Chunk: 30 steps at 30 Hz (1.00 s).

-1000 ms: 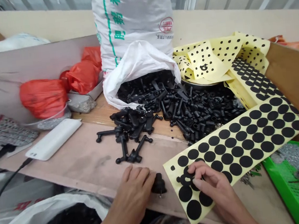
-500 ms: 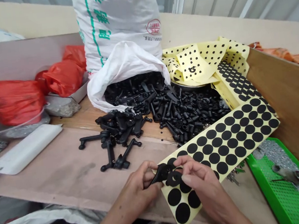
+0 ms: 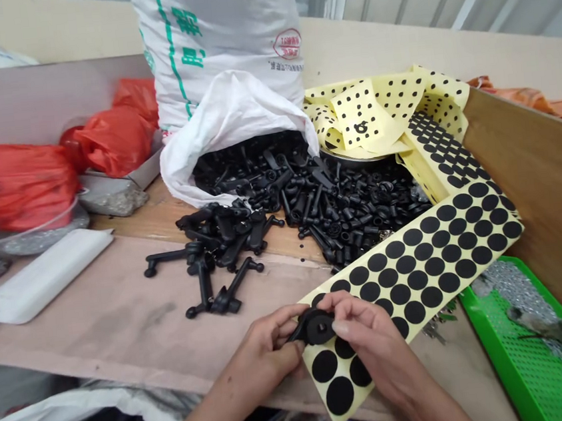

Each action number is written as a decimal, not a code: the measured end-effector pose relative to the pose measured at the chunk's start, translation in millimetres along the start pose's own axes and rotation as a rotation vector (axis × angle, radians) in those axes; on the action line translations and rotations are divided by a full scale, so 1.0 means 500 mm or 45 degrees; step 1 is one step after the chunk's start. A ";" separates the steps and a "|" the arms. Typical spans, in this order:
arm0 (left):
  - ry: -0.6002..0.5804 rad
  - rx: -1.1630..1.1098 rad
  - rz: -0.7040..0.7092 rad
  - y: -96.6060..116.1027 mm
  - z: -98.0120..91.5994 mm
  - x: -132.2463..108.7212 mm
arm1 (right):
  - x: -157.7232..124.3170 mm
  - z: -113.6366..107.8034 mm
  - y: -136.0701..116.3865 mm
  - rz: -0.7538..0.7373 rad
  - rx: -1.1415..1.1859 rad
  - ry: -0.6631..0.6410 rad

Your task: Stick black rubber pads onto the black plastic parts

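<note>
My left hand (image 3: pixel 275 342) is closed on a black crank handle (image 3: pixel 299 329), its arm running back between thumb and fingers. A black ring-shaped pad (image 3: pixel 318 328) with a small central hole lies over the handle's round end. My right hand (image 3: pixel 366 329) pinches the pad's right edge between thumb and fingertips. Under both hands stretches a yellow backing sheet (image 3: pixel 449 242) with rows of black round stickers. To the left, a few loose crank handles (image 3: pixel 204 285) rest on the table, beside a heap of more.
A white woven sack (image 3: pixel 236 118) spills black parts (image 3: pixel 356 212) across the table. A green perforated tray (image 3: pixel 537 357) with small shiny pieces stands at right. Red bags (image 3: pixel 17 184) and a white long object (image 3: pixel 41 276) are at left. An open bag (image 3: pixel 146 412) sits below the front edge.
The ring pad, held apart and tilted before, now lies flat against the handle's round end. My right fingers have closed in on its edge. The view has shifted slightly.
</note>
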<state>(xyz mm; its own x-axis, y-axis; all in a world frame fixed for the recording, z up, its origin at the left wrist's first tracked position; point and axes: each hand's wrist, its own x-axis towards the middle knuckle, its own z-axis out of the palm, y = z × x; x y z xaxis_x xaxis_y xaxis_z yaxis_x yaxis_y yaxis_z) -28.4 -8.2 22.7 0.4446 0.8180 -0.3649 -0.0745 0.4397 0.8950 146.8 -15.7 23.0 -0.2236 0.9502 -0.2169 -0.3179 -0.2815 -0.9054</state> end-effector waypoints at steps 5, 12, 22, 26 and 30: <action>-0.027 -0.016 0.018 0.003 -0.002 -0.003 | 0.004 0.003 -0.002 0.015 0.008 0.008; -0.013 0.023 0.020 0.008 -0.002 -0.005 | 0.006 0.002 0.000 0.011 -0.014 0.022; -0.025 0.039 0.028 0.010 -0.002 -0.011 | 0.009 0.007 0.002 0.032 -0.012 0.036; -0.009 0.064 0.028 0.013 -0.002 -0.015 | 0.010 0.006 0.003 0.039 -0.014 0.023; 0.032 0.099 0.037 0.004 -0.003 -0.015 | 0.011 0.006 0.006 0.032 -0.019 0.014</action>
<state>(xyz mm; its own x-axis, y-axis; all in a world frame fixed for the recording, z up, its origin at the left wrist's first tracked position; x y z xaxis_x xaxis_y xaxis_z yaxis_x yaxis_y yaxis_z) -33.1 -12.7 27.0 0.4206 0.8395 -0.3441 -0.0172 0.3866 0.9221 142.0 -11.5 20.3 -0.2214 0.9443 -0.2435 -0.2985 -0.3033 -0.9049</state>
